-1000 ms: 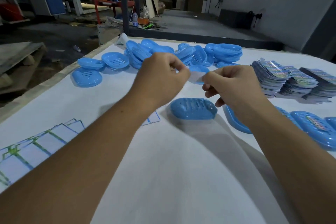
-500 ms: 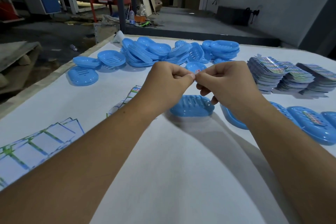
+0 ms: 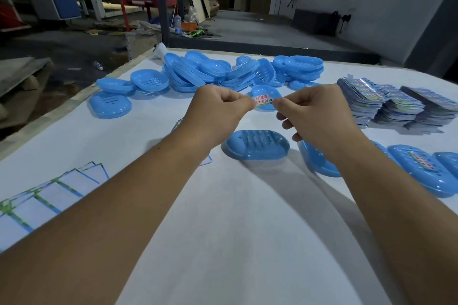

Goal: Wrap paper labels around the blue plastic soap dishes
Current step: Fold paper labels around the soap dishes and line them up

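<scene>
A small printed paper label [image 3: 264,101] with red characters is stretched in the air between my two hands. My left hand [image 3: 218,109] pinches its left end and my right hand [image 3: 314,114] pinches its right end. Below them a blue plastic soap dish [image 3: 257,145] lies upside down on the white table [image 3: 235,230], slots showing. Another blue dish [image 3: 266,96] sits just behind the label. A heap of blue dishes [image 3: 238,72] fills the far middle of the table.
Stacks of printed labels [image 3: 396,104] stand at the right. Labelled blue dishes [image 3: 426,168] lie at the right edge, one [image 3: 319,161] partly under my right wrist. White sheets with blue-green borders [image 3: 49,195] are fanned out at the left. The table's left edge drops to the floor.
My hands met at the middle half a second ago and have now pulled apart, drawing the label out flat between them with its print showing.
</scene>
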